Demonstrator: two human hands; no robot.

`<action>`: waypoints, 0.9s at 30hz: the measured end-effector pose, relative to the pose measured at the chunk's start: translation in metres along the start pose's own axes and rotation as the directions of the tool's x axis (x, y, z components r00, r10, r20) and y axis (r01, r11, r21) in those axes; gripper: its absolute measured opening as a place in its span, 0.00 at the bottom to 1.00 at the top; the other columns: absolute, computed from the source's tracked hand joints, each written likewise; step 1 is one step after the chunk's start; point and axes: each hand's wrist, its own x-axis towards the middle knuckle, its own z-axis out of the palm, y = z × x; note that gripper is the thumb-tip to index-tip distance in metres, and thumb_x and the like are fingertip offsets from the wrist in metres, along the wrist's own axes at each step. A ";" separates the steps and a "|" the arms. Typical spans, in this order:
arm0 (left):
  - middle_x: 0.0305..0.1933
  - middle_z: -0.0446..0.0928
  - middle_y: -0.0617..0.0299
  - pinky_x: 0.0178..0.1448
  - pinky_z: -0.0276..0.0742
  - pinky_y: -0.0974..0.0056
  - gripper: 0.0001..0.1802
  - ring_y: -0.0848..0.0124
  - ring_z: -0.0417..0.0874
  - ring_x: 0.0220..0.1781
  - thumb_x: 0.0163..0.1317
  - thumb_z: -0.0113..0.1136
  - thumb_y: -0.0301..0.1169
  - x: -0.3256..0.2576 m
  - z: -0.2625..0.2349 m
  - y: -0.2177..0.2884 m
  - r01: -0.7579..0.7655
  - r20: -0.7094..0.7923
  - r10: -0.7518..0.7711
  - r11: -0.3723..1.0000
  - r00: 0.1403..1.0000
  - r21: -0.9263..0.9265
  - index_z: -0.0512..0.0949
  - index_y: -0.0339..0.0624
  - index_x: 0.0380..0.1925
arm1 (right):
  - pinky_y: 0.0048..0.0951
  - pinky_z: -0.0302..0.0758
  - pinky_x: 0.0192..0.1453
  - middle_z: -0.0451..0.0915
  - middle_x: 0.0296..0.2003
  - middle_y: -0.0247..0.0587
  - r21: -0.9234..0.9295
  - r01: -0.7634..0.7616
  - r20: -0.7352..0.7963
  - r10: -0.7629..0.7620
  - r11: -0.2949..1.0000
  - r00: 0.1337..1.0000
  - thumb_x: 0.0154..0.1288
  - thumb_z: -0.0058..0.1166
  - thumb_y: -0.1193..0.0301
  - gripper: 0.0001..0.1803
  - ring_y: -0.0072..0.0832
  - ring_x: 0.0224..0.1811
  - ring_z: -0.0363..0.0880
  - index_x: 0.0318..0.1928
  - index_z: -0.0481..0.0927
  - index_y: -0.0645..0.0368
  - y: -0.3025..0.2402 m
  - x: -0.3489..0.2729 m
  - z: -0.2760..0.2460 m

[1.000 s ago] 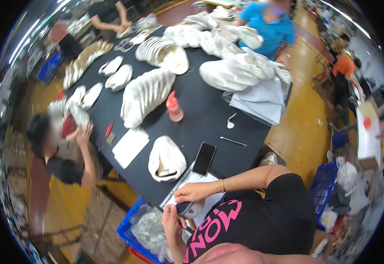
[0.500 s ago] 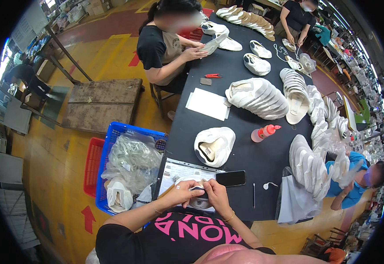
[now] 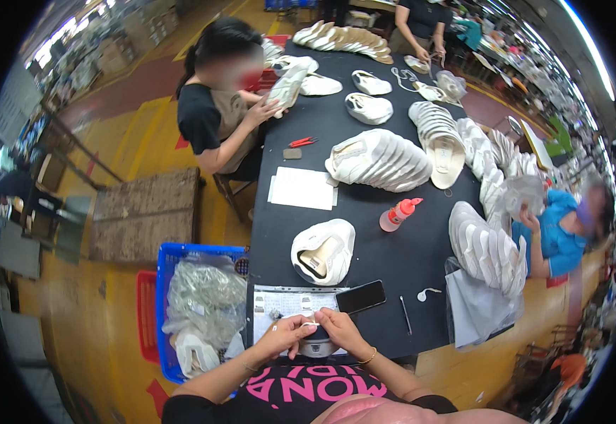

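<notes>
Close to my body, at the table's near edge, a white-grey shoe [image 3: 318, 348] with a dark lining stands with its heel toward me. My left hand [image 3: 284, 337] is closed at the left of its collar, thumb and fingers pinching. My right hand [image 3: 340, 333] is closed at the right of the opening, its fingertips almost meeting the left ones. A small white strip [image 3: 310, 324] shows at the left fingertips; I cannot tell whether it belongs to the shoe. My fingers cover much of the collar. Beyond them lies a printed sheet [image 3: 288, 299], beside a black phone [image 3: 362, 297].
Another white shoe [image 3: 323, 252] sits ahead on the dark table [image 3: 269, 247]. Further off are a red-capped bottle [image 3: 399, 215], paper sheets [image 3: 302, 188] and nested shoe rows [image 3: 380, 161]. A blue basket [image 3: 169, 311] holds plastic bags at left. Co-workers handle shoes around the table.
My view has turned, so the table sits further left and lower. Both hands stay at the shoe's collar, fingertips shifted, with the white strip now showing. The co-worker at left has tilted a shoe more upright.
</notes>
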 end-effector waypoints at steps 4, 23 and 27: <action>0.33 0.73 0.63 0.12 0.61 0.75 0.16 0.80 0.68 0.11 0.68 0.56 0.40 -0.001 0.006 -0.003 -0.002 -0.064 0.004 0.999 0.998 0.037 0.73 0.36 0.43 | 0.32 0.70 0.35 0.78 0.25 0.47 -0.018 -0.019 -0.014 0.019 1.000 1.000 0.74 0.42 0.56 0.22 0.30 0.26 0.73 0.36 0.77 0.64 -0.008 -0.003 -0.003; 0.27 0.73 0.63 0.12 0.66 0.72 0.15 0.74 0.70 0.11 0.72 0.47 0.43 -0.006 0.004 -0.017 -0.099 -0.026 0.097 0.986 0.995 -0.131 0.70 0.42 0.42 | 0.31 0.74 0.33 0.80 0.24 0.44 -0.223 0.122 0.089 -0.104 0.967 0.991 0.56 0.63 0.49 0.24 0.35 0.26 0.80 0.30 0.77 0.60 -0.008 -0.013 0.000; 0.28 0.72 0.63 0.10 0.64 0.72 0.14 0.74 0.68 0.10 0.71 0.47 0.44 -0.011 0.007 -0.013 -0.084 -0.029 0.081 0.987 0.996 -0.136 0.68 0.43 0.40 | 0.28 0.73 0.34 0.81 0.26 0.42 -0.065 0.002 0.071 0.002 0.998 0.997 0.59 0.62 0.52 0.22 0.27 0.27 0.79 0.30 0.79 0.60 -0.005 -0.018 0.007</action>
